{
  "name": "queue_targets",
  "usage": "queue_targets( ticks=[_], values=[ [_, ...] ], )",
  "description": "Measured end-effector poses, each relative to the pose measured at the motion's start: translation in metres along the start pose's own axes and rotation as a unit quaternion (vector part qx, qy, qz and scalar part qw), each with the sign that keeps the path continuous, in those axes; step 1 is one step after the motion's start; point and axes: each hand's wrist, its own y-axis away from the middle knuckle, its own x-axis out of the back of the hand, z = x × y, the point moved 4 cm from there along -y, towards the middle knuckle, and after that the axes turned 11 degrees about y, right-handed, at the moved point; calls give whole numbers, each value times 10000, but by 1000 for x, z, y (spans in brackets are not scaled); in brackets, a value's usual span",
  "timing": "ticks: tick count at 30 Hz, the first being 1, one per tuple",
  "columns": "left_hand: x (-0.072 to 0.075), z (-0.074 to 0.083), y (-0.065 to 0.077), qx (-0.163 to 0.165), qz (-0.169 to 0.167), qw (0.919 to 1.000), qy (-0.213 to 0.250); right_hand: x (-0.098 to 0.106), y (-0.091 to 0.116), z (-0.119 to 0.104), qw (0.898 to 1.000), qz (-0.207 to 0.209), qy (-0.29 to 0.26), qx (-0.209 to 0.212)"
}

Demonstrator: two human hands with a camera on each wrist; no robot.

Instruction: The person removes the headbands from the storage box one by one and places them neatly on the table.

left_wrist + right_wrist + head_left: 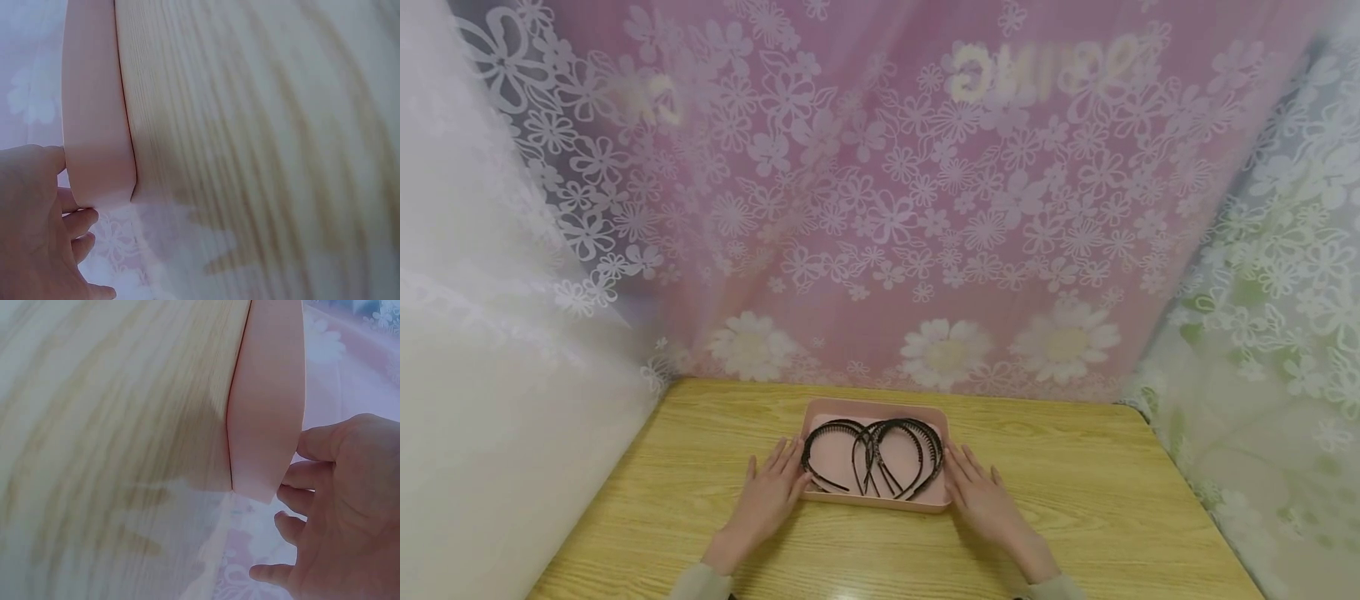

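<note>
A shallow pink tray (880,502) lies on the wooden table in the head view. Several dark headbands (935,450), some with comb teeth, overlap inside it. My left hand (766,502) touches the tray's left end with its fingers extended. At the opposite end, my right hand (988,504) rests its straight fingers against the side. In the left wrist view, the fingertips of the left hand (37,225) meet the tray wall (97,106) near a corner. The right wrist view has the right hand (350,506) at another corner of the tray (269,394); the headbands are hidden there.
The wood-grain table (1075,483) extends on both sides of the tray. Behind it hangs a pink flowered curtain (880,208). A pale sheet (497,375) borders the left, and a white-and-green flowered one (1270,350) the right.
</note>
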Motion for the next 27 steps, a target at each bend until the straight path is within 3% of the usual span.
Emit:
queue_targets(
  ticks=[6,15,27],
  values=[
    [-5,3,-1,-62,-33,10000,2,2,4,5,10000,4,30,-23],
    [-13,9,-4,-77,-170,9998,56,12,8,10,9988,-395,-36,-304],
    [-21,25,-7,-265,-213,9994,81,1,20,35,9989,445,52,-151]
  ],
)
